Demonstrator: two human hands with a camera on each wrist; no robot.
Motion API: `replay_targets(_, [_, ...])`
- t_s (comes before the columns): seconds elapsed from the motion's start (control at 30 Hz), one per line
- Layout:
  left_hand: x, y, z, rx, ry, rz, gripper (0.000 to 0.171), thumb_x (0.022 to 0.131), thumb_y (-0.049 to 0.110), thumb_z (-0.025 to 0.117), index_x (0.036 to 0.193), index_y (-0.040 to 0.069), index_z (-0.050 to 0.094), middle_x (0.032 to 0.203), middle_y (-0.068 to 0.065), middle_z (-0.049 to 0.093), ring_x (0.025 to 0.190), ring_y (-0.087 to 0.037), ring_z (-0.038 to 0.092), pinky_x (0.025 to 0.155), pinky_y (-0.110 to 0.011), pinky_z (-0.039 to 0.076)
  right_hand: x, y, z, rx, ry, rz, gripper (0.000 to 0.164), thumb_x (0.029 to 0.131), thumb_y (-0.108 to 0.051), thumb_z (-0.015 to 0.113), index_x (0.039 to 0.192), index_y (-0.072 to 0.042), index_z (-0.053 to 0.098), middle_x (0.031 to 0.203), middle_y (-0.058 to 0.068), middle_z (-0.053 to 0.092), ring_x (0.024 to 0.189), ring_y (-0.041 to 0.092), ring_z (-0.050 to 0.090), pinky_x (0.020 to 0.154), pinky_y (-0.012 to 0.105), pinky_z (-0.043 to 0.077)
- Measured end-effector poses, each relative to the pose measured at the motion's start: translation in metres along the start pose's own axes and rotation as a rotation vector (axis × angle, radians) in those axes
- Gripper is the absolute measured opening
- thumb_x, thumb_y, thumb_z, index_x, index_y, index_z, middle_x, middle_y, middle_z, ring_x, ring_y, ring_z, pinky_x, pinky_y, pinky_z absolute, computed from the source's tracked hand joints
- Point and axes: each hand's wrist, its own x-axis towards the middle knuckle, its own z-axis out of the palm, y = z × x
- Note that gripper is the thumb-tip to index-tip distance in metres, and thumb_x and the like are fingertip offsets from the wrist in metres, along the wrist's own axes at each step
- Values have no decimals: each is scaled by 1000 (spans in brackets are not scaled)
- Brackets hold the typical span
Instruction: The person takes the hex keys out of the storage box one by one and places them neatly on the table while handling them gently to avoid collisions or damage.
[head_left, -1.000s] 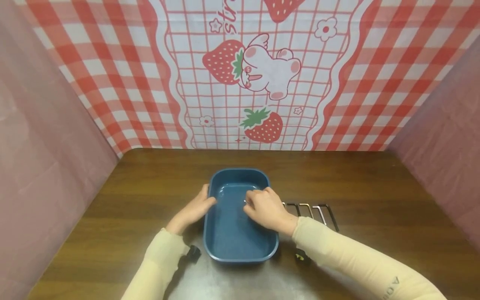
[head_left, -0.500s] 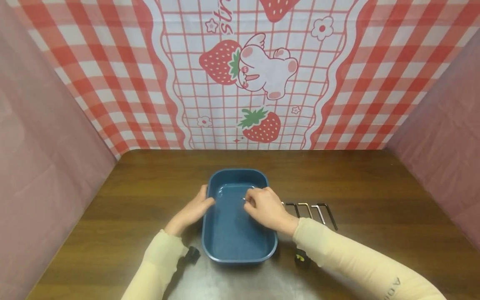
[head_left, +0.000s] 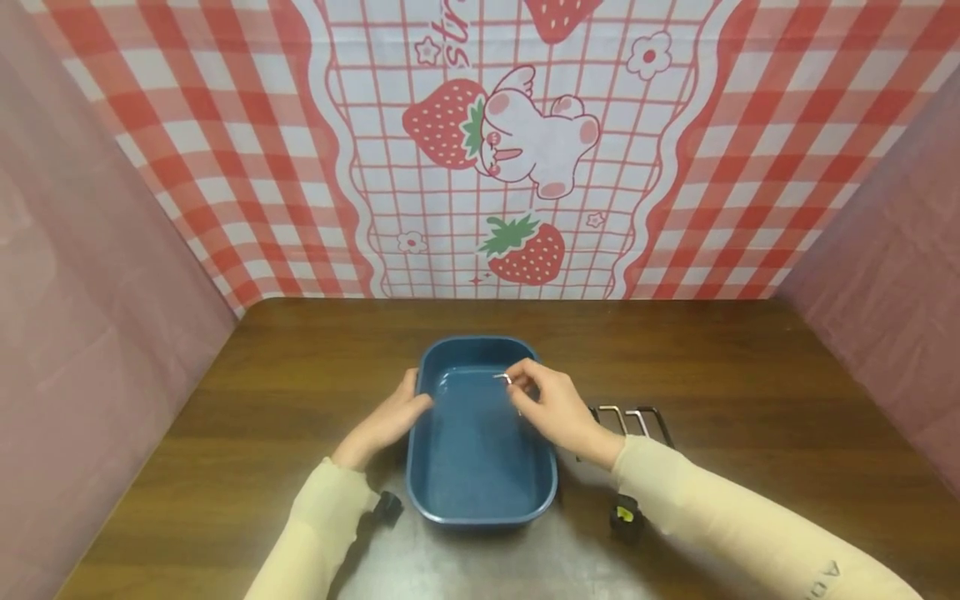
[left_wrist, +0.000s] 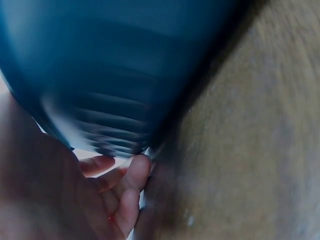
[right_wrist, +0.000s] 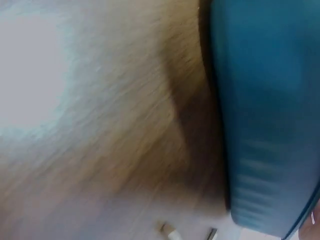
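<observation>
A deep blue plastic basin (head_left: 480,475) with rounded corners stands on the table. My left hand (head_left: 386,421) grips its left wall, thumb over the rim and the other fingers outside. The left wrist view shows that hand's fingers (left_wrist: 137,172) by the ribbed end of the basin (left_wrist: 100,65). Over the basin's right side, my right hand (head_left: 551,404) pinches a small silver L-shaped hex key (head_left: 502,377). The key's short bent end sticks out to the left; the fingers hide much of the rest. In the right wrist view, only a bit of that hand appears beside the basin (right_wrist: 270,125).
Right of the basin, several L-shaped hex keys lie in a row on the wooden table (head_left: 720,375): among them a gold one (head_left: 612,410), a silver one (head_left: 639,422) and a black one (head_left: 663,425). The right forearm partly covers them. A checked strawberry cloth (head_left: 420,192) hangs behind.
My right hand has risen and shifted right, towards the basin's right rim, with the hex key; more of the key's bent end shows now. The left hand and basin stay in place.
</observation>
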Motion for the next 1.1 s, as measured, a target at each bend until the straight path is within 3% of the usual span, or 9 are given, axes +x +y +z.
replay_targets(0.2, [0, 0, 0, -15, -4, 3, 55, 81, 17, 43, 128, 0, 20, 131, -19, 27, 117, -27, 30, 94, -45, 26, -4, -25, -22, 107, 73, 26, 13, 79, -1, 52, 92, -3, 55, 74, 7, 57, 65, 16, 54, 53, 25, 43])
replay_targets(0.37, [0, 1, -2, -18, -2, 5, 54, 81, 17, 43, 127, 0, 21, 130, -18, 28, 116, -27, 30, 94, -45, 26, -4, -28, -37, 64, 149, 14, 13, 77, 4, 53, 88, -1, 56, 76, 8, 55, 65, 16, 53, 55, 23, 45])
replay_targets(0.7, [-1, 2, -1, -25, -8, 1, 53, 81, 16, 43, 127, 0, 21, 129, -17, 28, 116, -26, 31, 94, -44, 26, -21, 26, -62, -50, 202, 131, 13, 79, -8, 53, 91, -11, 55, 71, 1, 57, 62, 8, 51, 54, 19, 41])
replay_targets(1.1, [-1, 1, -2, -25, -4, 4, 53, 81, 17, 43, 126, -1, 22, 129, -17, 29, 117, -25, 29, 95, -43, 24, -44, 48, -89, -181, 204, 255, 16, 78, -11, 53, 93, -14, 55, 75, -1, 58, 63, 6, 52, 53, 19, 40])
